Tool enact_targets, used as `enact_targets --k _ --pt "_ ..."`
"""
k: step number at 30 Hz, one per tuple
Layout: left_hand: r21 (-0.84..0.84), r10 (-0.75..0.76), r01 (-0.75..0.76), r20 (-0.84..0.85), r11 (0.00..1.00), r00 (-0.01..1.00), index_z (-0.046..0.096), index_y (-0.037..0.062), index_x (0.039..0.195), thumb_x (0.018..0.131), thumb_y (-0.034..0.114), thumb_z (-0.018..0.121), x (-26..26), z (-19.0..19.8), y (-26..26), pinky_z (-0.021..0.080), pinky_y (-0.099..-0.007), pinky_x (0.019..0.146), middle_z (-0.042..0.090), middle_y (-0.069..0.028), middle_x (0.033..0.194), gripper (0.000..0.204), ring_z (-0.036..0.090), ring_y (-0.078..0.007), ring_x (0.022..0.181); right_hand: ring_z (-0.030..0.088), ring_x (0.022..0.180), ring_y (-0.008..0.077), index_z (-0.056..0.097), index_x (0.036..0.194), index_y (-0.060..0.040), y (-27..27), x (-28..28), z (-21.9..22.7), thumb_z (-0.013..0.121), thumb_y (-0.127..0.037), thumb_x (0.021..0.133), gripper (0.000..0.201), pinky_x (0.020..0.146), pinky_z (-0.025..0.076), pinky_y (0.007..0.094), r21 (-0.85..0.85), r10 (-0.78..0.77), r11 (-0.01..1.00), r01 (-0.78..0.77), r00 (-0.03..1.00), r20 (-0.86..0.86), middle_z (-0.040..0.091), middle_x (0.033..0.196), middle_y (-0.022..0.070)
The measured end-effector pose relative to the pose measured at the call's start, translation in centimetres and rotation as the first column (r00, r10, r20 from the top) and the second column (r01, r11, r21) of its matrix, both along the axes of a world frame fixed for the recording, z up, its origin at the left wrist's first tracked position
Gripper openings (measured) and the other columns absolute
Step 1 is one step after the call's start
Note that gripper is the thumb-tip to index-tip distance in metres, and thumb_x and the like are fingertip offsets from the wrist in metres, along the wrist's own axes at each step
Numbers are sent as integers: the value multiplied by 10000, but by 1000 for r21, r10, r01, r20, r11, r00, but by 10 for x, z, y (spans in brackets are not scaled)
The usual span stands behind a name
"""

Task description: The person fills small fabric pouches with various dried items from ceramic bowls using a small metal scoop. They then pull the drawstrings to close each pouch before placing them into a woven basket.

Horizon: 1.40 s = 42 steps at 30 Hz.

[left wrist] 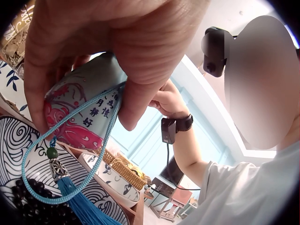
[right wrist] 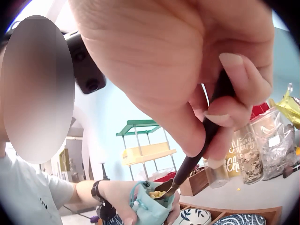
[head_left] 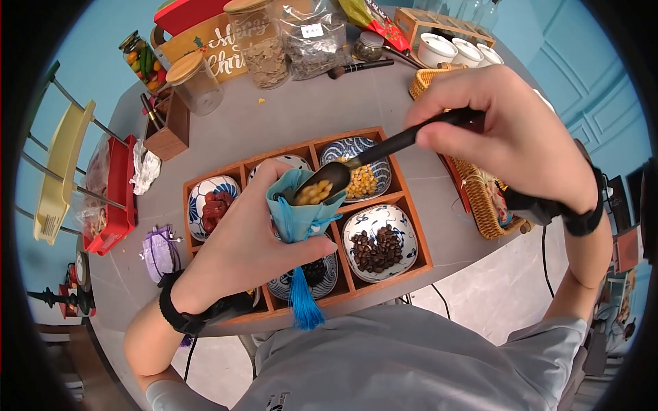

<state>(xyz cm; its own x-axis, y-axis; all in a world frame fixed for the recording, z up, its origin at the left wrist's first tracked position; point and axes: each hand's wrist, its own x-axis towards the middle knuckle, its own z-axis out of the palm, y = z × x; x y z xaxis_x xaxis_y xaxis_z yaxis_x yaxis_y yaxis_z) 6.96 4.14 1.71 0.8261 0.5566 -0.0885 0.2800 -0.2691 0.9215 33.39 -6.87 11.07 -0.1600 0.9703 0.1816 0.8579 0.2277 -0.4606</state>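
Observation:
My left hand (head_left: 236,236) grips a small light-blue drawstring pouch (head_left: 300,222) with its mouth up. A blue tassel (head_left: 305,305) hangs from the cord; pink flowers and dark characters show on the pouch (left wrist: 77,101) in the left wrist view. My right hand (head_left: 514,130) pinches the handle of a dark scoop (head_left: 391,145). The scoop's bowl tilts into the pouch mouth, carrying yellow corn kernels (head_left: 315,192). Beneath, a wooden compartment tray (head_left: 419,238) holds patterned bowls, one with corn kernels (head_left: 362,181), another with coffee beans (head_left: 375,250).
Other tray bowls hold dark red pieces (head_left: 216,211) and black beans (left wrist: 35,199). A purple pouch (head_left: 160,252) lies left of the tray, a wicker basket (head_left: 483,205) to its right. Jars (head_left: 195,85), a plastic bag (head_left: 315,44) and a brush (head_left: 363,67) stand or lie behind.

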Motion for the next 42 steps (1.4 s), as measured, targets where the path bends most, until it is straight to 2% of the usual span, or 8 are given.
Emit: enact_targets --k 2,9,13,16,23,25,31,42 --pt "-16 -18 18 11 1000 1000 484 70 1316 776 159 922 0 0 0 506 -285 926 645 -22 1186 701 600 -93 1078 572 733 129 714 989 27 -2 -8 -4 723 -23 884 117 593 432 263 188 82 977 -105 989 122 648 872 62" --pt "-68 -55 53 -37 996 998 501 42 1307 799 101 880 -5 7 1 513 -289 921 645 -46 1167 637 622 -112 1065 590 796 98 703 1041 15 -5 13 -4 715 -39 906 146 649 459 248 250 -89 965 76 995 41 667 918 42" --pt "-141 -93 91 -9 986 996 548 48 1265 804 88 875 -7 9 2 516 -279 900 656 -31 1142 567 629 -102 1040 632 814 132 700 1051 13 5 33 -34 709 -40 909 152 683 496 267 160 -160 976 146 983 84 686 937 71" --pt "-197 -134 139 39 970 990 583 41 1274 823 61 853 -9 9 2 526 -271 879 671 -18 1121 526 633 -97 1032 691 878 371 695 994 19 10 36 -56 700 -52 879 135 772 550 420 143 -166 979 147 978 130 691 920 190" --pt "-432 -79 109 86 895 993 574 37 1336 856 32 810 -10 9 5 584 -313 827 685 -55 1155 535 667 -129 980 677 853 386 682 976 -2 19 34 -82 684 -62 889 106 755 542 467 309 -133 950 38 947 294 683 939 149" --pt "-491 -67 102 88 865 994 527 46 1329 846 71 827 -11 4 6 624 -398 866 683 -107 1128 569 670 -213 1045 679 856 383 688 984 -6 20 36 -87 684 -72 893 112 752 545 465 263 -100 965 19 949 299 684 946 149" --pt "-522 -15 100 165 847 986 507 53 1336 826 35 804 -14 -2 5 650 -453 841 629 -151 1220 590 640 -241 1128 686 859 381 714 1001 -9 16 42 -91 682 -68 891 128 775 550 458 87 4 996 -21 982 189 702 942 166" --pt "-386 25 53 193 921 981 570 52 1292 687 -14 876 -12 -1 4 622 -317 764 642 -98 1185 681 670 -167 1006 682 753 216 742 999 9 23 51 -85 655 -116 920 171 715 539 353 -331 -104 940 85 994 -41 720 816 119"
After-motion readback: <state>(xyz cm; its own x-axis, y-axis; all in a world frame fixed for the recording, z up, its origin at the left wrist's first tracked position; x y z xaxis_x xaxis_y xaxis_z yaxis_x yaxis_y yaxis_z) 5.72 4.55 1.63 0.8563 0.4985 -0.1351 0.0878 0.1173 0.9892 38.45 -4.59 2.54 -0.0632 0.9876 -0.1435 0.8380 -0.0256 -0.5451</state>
